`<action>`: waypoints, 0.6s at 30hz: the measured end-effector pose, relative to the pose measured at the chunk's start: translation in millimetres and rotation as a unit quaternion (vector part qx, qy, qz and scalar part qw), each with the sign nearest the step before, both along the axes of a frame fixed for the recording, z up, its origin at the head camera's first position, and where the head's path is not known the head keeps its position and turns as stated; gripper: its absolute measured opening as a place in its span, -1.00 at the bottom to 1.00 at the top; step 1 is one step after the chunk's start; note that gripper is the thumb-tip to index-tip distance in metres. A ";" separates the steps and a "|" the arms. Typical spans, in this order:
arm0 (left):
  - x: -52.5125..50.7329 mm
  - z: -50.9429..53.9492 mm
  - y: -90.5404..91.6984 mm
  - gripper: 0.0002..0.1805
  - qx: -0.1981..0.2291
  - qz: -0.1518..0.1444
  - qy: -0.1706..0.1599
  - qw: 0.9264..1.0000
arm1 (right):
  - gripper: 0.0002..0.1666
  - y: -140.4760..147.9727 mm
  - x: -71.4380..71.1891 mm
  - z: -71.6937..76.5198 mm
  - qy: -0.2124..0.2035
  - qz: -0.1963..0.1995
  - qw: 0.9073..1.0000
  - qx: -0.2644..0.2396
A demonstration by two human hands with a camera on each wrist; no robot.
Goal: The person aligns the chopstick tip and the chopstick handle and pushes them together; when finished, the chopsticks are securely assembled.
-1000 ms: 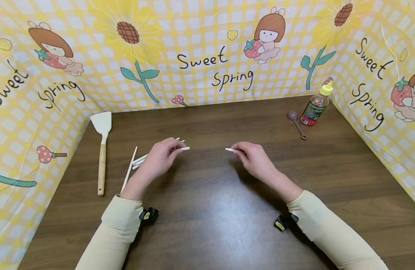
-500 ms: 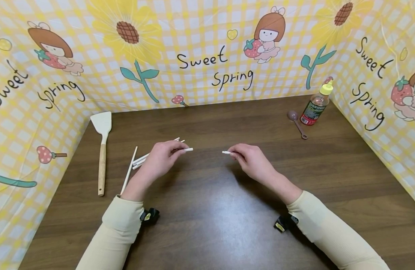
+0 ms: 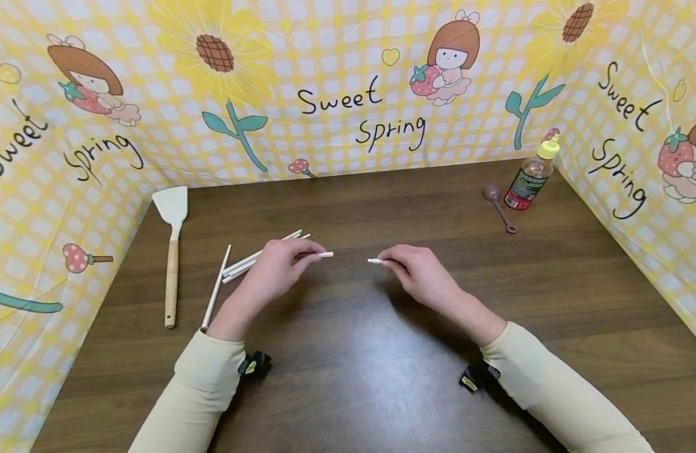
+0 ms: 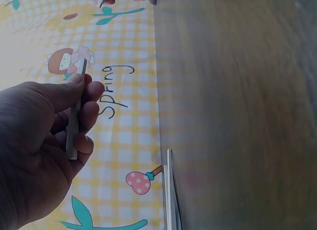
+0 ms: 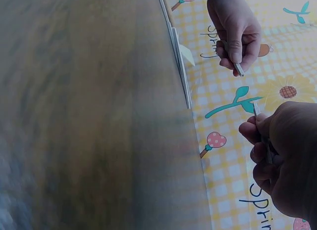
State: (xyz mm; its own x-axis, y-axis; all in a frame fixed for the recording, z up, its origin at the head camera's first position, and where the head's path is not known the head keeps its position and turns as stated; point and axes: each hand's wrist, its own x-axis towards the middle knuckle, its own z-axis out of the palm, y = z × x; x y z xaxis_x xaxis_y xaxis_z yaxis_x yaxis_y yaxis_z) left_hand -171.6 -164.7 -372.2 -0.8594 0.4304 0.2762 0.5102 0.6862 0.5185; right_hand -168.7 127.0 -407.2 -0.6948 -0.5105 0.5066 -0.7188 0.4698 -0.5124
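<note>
Between thumb and fingers, my left hand (image 3: pixel 275 267) pinches a short white rod (image 3: pixel 326 254). Its end sticks out to the right; in the left wrist view most of this rod (image 4: pixel 74 122) shows lying across the curled fingers. Facing it, my right hand (image 3: pixel 424 270) pinches another white rod (image 3: pixel 374 260), whose exposed tip looks narrower and points left. A small gap separates the two rod ends, and both hands are raised above the table. Several long white sticks (image 3: pixel 247 263) lie on the table behind and beside my left hand, which partly covers them.
A thin pale stick (image 3: pixel 218 284) lies left of my left forearm. Further left is a white spatula (image 3: pixel 172 251) with a wooden handle. At the back right are a mauve measuring spoon (image 3: pixel 499 209) and a yellow-capped bottle (image 3: pixel 527 179). Yellow checked cloth (image 3: pixel 348 56) walls the brown table (image 3: pixel 348 377).
My left hand has moved to the right with its rod, and my right hand slightly to the left and nearer with its own. The gap between the rod ends has narrowed.
</note>
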 end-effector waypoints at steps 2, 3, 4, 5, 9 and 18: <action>1.0 0.7 2.0 -0.89 -0.003 -0.006 -0.001 1.000 | -0.91 -0.6 0.5 0.0 0.003 0.004 1.000 -0.002; 1.5 0.8 3.0 -0.88 -0.004 -0.009 -0.001 1.000 | -0.91 -0.8 0.8 -0.1 0.004 0.006 1.000 -0.002; 1.9 0.7 3.9 -0.88 -0.005 -0.011 -0.002 1.000 | -0.91 -1.0 1.1 -0.3 0.005 0.007 1.000 -0.002; 2.2 0.3 4.8 -0.88 -0.005 -0.014 -0.002 1.000 | -0.91 -1.1 1.3 -0.5 0.006 0.008 1.000 -0.001; 3.5 -1.5 8.4 -0.88 -0.001 -0.024 0.003 1.000 | -0.91 -1.6 2.2 -0.8 0.009 0.010 1.000 0.003; 7.0 -3.7 16.2 -0.90 0.002 -0.042 0.022 0.999 | -0.90 -4.1 3.6 0.0 0.017 0.012 1.000 0.012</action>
